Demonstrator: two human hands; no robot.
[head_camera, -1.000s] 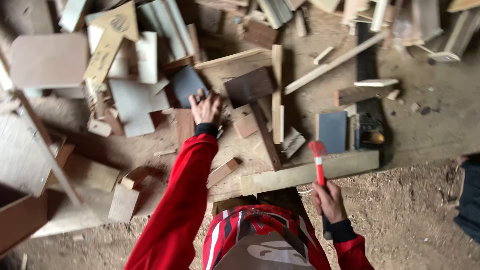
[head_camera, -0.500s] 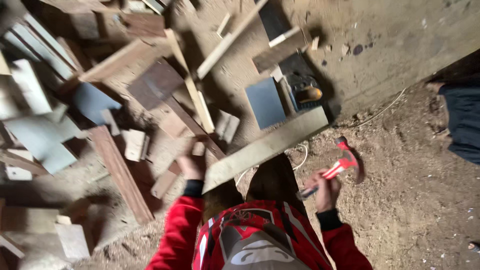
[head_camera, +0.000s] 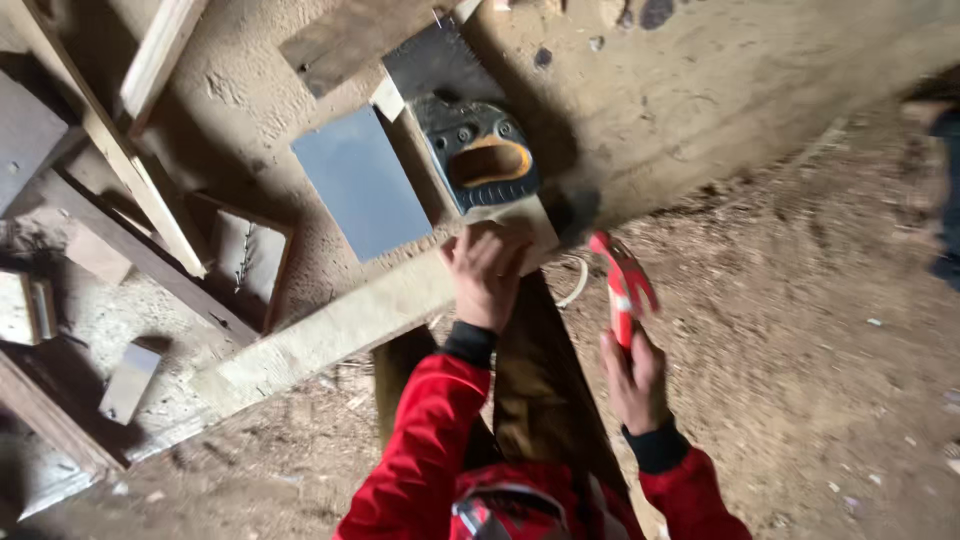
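Observation:
My left hand (head_camera: 487, 275) grips the right end of a long pale plank (head_camera: 330, 335) that lies slanted across the sawdust-covered floor. Just beyond that hand lies a hand saw (head_camera: 480, 160) with a black and orange handle, its dark blade pointing away from me. My right hand (head_camera: 635, 375) is closed around the handle of a red hammer (head_camera: 622, 285), which it holds head-up in the air just right of the plank's end. Both my sleeves are red.
A blue-grey panel (head_camera: 360, 185) lies flat left of the saw. Long slats (head_camera: 110, 150), dark boards (head_camera: 140, 255) and small offcut blocks (head_camera: 128, 380) clutter the left side. Bare dirt and sawdust (head_camera: 800, 330) spread to the right, with another person's dark clothing (head_camera: 945, 180) at the right edge.
The view has closed in on the plank's right end and the saw. My left hand has shifted along the plank to its end by the saw handle. The hammer has swung from sideways to upright.

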